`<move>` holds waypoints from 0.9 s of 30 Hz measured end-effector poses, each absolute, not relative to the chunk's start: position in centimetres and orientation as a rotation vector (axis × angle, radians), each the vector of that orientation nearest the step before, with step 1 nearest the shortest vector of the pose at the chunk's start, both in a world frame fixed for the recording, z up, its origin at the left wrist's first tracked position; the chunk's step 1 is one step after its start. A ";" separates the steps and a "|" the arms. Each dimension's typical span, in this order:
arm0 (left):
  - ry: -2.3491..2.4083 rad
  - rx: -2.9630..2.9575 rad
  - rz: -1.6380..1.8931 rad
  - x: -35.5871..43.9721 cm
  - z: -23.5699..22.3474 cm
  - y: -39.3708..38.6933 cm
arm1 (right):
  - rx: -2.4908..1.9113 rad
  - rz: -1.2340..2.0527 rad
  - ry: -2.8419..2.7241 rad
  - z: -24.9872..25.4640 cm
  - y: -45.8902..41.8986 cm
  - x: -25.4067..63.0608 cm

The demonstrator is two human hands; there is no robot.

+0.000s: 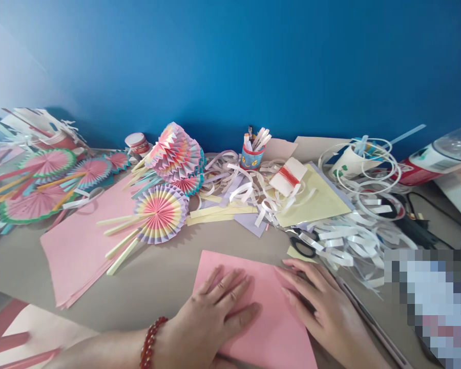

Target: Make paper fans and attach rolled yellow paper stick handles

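A sheet of pink paper [269, 318] lies on the table in front of me. My left hand [218, 315], with a red bead bracelet [151, 341] at the wrist, rests flat on the sheet, its fingers spread. Along the paper's right edge lies my right hand [322, 302], fingers stretched out and their tips touching the sheet. A long thin metallic bar, perhaps a ruler or cutter [372, 323], lies just right of that hand. Black-handled scissors [303, 246] lie beyond it, partly under white paper strips [353, 241].
Left stand pleated paper fans [161, 212] on a pink paper stack [84, 241]. Behind are a pen cup [252, 156], a small tin [136, 143] and pale yellow paper [315, 197]. A paper cup [349, 161], wound strip and large bottle [438, 154] stand right, before a blue wall.
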State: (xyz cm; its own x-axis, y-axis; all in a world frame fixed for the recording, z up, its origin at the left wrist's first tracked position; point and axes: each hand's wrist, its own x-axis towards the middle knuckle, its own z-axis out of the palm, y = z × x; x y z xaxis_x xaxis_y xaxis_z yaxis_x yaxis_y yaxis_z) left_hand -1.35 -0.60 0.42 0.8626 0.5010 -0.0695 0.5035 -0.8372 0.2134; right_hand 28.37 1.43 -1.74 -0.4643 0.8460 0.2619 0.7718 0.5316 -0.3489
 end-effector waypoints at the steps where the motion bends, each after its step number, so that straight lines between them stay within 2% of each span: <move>1: 0.766 2.809 -0.017 -1.3 0.4 -0.6 | -1.322 0.252 -2.372 -1.8 1.4 28.4; 27: 0.752 2.708 -0.057 -1.3 0.4 -0.5 | -1.363 0.340 -2.365 -1.7 1.4 28.4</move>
State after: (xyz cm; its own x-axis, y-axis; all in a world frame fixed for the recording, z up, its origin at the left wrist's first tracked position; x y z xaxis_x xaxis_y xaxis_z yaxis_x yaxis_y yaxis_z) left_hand -1.26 -0.48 0.42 0.8599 0.4949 -0.1249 0.5081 -0.8067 0.3016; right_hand 28.42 1.39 -1.72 -0.4523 0.8670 0.2093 0.7728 0.4981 -0.3932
